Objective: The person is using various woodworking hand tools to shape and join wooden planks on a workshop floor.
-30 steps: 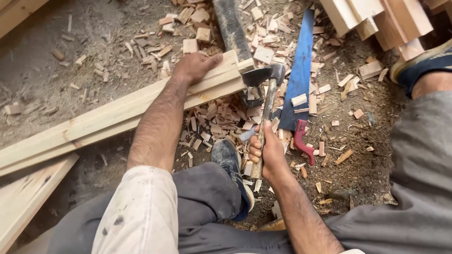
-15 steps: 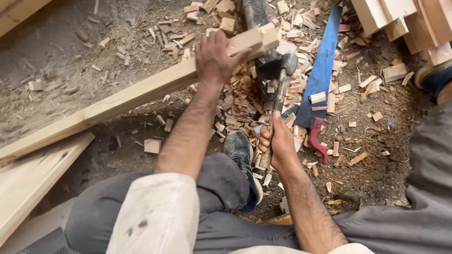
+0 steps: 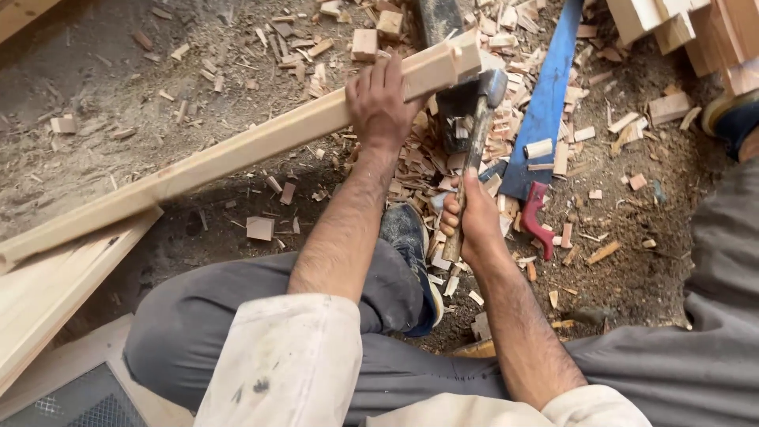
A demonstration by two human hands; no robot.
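The grip of the left hand (image 3: pixel 382 101) is closed over the top of a long pale wooden batten (image 3: pixel 261 144), fingers curled across its upper face near the notched end, which sits propped on a dark block (image 3: pixel 437 17) among the offcuts. The right hand (image 3: pixel 474 225) is wrapped tight round the lower part of a hatchet (image 3: pixel 473 119), thumb on top of the worn wooden handle, the dark steel head lying just under the batten's end.

To shape that end well, the batten wants to be pressed hard down so it cannot skid, the holding fingers kept back from the notch, and the blade brought in short, shallow strokes along the grain rather than across it; a slack hold on the handle would let the head twist.

The batten is planed softwood, square-edged and smooth, with a stepped cut at its tip. Around it the dirt floor (image 3: pixel 95 71) is dusty and littered with small blocky wood chips (image 3: pixel 443 162), rough and split. A hand saw (image 3: pixel 545 111) with a blue blade and red handle lies flat just beside the hatchet. A blue shoe (image 3: pixel 407 237) rests on the chips, and stacked pale timber pieces (image 3: pixel 696 24) lie well apart at the upper right.
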